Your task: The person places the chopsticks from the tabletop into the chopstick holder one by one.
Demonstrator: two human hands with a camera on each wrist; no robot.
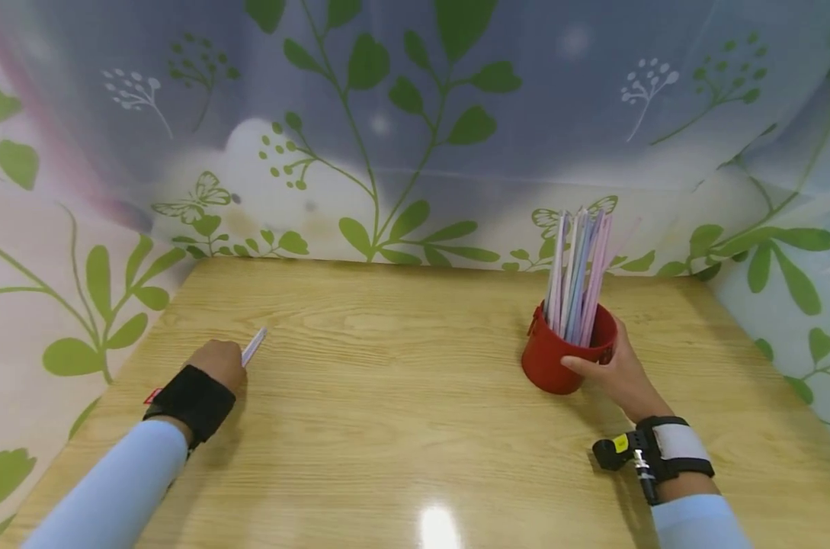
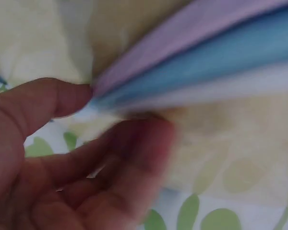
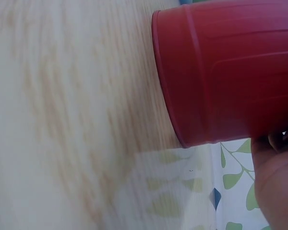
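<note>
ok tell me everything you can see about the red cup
The red cup is a plain, smooth cylinder with faint raised ridges around its wall, probably plastic or painted metal, and a small tab at its left rim. It sits tilted on the right part of the wooden table. A bunch of long pastel straws, pink, lilac, blue and white, stands in it and fans out above the rim. The right hand grips its side, thumb across the front.
</note>
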